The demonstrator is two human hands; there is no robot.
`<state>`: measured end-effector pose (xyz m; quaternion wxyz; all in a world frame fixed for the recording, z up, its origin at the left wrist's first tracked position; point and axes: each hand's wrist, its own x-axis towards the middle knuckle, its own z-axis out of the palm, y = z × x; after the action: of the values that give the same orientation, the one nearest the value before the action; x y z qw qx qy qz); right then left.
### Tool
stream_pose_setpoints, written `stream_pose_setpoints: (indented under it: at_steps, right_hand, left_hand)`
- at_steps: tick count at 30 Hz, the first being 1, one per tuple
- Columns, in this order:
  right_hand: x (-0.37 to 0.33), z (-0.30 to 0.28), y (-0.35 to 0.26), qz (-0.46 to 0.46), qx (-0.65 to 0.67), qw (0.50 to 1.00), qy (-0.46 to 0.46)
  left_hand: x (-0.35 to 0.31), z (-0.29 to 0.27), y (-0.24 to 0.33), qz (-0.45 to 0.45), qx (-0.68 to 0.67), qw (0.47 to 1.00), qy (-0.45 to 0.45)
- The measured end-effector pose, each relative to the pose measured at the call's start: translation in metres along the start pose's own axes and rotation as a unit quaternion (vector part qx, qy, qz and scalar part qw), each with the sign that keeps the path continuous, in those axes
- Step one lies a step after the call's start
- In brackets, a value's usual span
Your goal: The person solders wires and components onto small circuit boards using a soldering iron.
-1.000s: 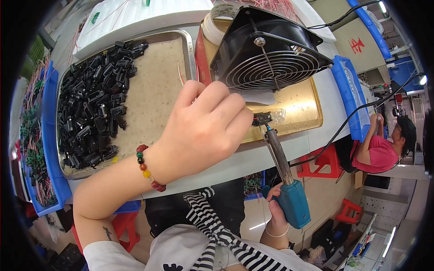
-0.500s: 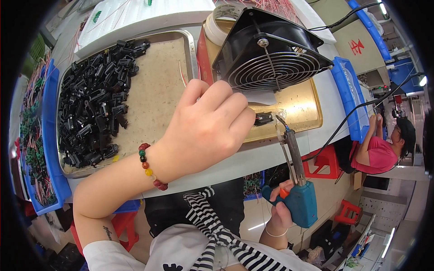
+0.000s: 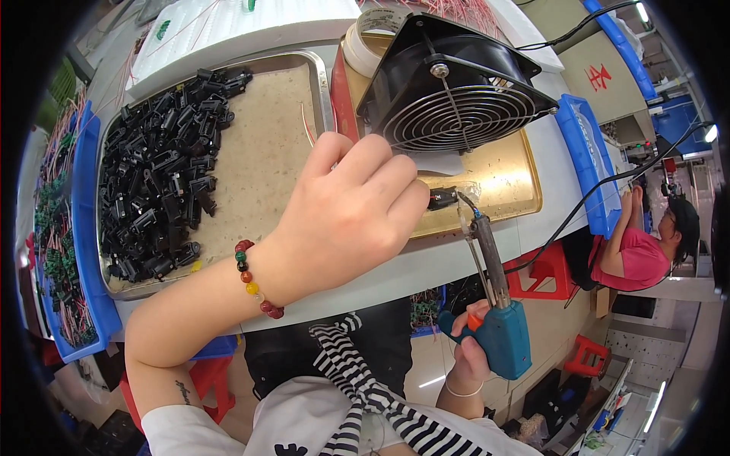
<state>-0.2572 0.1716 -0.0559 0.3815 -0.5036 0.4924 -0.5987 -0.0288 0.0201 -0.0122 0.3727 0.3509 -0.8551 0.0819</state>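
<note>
My left hand [image 3: 357, 205] is closed over the table, its fingers curled around a small black plastic part [image 3: 442, 198] whose end juts out to the right. Most of that part is hidden by the hand. In my right hand [image 3: 473, 351] is a teal soldering gun [image 3: 508, 338] with an orange trigger, pointing up. Its thin tip and feed tube reach the exposed end of the black part; whether they touch cannot be made out exactly. Beneath lies a gold metal tray [image 3: 525, 178]. A pile of similar black parts [image 3: 163, 167] fills the left side of a steel tray [image 3: 266, 114].
A black fan [image 3: 460, 91] with a wire grille stands behind my hands, beside a white roll [image 3: 365, 49]. Blue bins [image 3: 91, 228] flank the table. The gun's black cable [image 3: 601, 182] runs right. Another person [image 3: 639, 247] in pink sits at the far right.
The soldering gun has shifted slightly left, bringing its tip from just beside the black part up to its end. My left hand stays almost still.
</note>
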Motion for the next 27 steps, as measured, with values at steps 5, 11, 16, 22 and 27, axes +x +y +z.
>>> stream_pose_setpoints:
  at_steps: [5, 11, 16, 22, 27]
  right_hand:
    - [-0.001, 0.003, 0.000, 0.007, 0.012, 1.000, 0.020]
    - [0.001, 0.001, -0.002, -0.012, 0.042, 0.999, 0.029]
    - [0.001, -0.005, 0.003, -0.011, 0.048, 0.998, 0.044]
    - [-0.004, -0.012, 0.002, 0.028, 0.057, 0.996, 0.058]
    - [0.000, -0.006, 0.006, 0.002, 0.092, 0.991, 0.100]
  left_hand:
    - [-0.001, -0.001, -0.001, 0.003, 0.000, 1.000, 0.002]
    - [0.011, -0.017, 0.002, 0.001, -0.022, 1.000, 0.020]
    - [0.014, -0.034, -0.005, -0.106, -0.061, 0.980, -0.157]
    - [0.034, -0.054, -0.001, -0.073, -0.152, 0.983, -0.075]
    - [0.028, -0.112, 0.003, -0.220, -0.224, 0.941, -0.123]
